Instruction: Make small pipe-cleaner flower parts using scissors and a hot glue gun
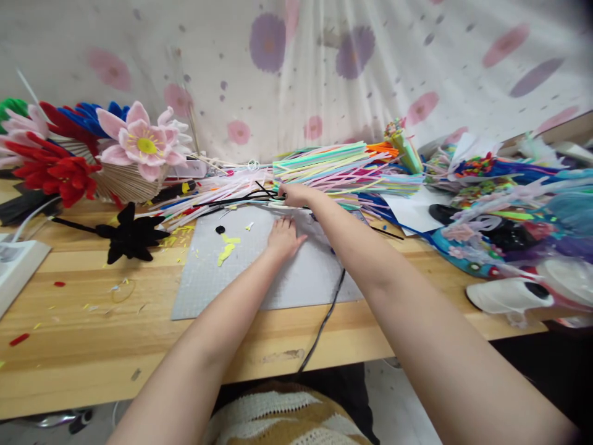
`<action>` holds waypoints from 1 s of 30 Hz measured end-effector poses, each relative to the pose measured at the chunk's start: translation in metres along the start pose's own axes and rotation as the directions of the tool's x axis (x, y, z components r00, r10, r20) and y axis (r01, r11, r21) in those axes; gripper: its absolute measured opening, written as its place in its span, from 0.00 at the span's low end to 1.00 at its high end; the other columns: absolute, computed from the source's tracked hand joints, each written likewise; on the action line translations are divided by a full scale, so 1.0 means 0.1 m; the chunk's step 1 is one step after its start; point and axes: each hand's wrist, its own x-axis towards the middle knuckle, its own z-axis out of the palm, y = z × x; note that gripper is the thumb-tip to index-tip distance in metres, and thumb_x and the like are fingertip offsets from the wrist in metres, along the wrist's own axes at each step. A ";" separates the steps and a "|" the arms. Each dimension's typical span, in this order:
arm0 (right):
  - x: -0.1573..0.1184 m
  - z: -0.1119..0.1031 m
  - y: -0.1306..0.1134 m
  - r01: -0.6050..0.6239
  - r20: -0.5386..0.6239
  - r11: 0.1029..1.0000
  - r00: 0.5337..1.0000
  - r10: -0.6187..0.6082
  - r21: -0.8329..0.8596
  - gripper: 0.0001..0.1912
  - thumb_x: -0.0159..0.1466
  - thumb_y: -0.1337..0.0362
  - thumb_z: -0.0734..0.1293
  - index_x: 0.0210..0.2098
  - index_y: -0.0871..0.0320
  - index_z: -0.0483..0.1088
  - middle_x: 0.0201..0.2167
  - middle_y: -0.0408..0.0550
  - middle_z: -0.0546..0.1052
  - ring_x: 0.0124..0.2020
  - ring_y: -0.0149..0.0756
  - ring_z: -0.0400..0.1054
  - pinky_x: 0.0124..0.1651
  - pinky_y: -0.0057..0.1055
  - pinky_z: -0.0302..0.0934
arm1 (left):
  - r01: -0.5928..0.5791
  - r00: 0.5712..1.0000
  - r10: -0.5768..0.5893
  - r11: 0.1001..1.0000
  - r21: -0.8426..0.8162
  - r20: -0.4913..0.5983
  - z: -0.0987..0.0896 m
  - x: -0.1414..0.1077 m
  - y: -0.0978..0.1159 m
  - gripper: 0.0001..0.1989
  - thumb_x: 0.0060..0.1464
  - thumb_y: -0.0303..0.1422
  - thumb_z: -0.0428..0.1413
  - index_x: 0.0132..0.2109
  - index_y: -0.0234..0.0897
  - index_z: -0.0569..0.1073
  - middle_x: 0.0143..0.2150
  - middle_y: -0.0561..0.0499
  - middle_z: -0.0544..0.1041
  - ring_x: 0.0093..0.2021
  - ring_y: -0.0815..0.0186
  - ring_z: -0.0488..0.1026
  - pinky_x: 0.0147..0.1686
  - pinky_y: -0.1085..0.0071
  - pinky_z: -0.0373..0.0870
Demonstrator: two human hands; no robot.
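Note:
My left hand [284, 237] lies on the grey cutting mat [204, 281] with its fingers stretched out and nothing seen in it. Just beyond it, my right hand [293, 195] reaches over to the far edge of the mat, fingers pinched on black pipe cleaners [231, 201]. How many strands it grips is hard to make out. Behind that hand is a big heap of pastel pipe cleaners [324, 164]. Yellow scraps [227, 250] and a small black disc [220, 230] sit on the mat's left half.
A black pipe-cleaner flower [132, 235] lies at the left, below pink [143, 143] and red flowers [65, 170]. A white power strip [18, 266] is at the left edge. A dark cable [324, 327] crosses the front edge. White spool [507, 295] and craft supplies crowd the right.

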 end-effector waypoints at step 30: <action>-0.98 1.10 -0.26 0.205 -0.320 0.592 0.943 0.093 0.779 0.15 0.55 0.68 0.63 0.42 0.58 0.66 0.34 0.43 0.75 0.35 0.28 0.68 0.42 0.28 0.61 | -0.029 0.973 -0.023 0.975 -0.221 -0.231 -0.29 -0.78 -0.55 0.20 0.48 0.29 0.56 0.50 0.37 0.69 0.45 0.47 0.76 0.49 0.59 0.67 0.52 0.62 0.61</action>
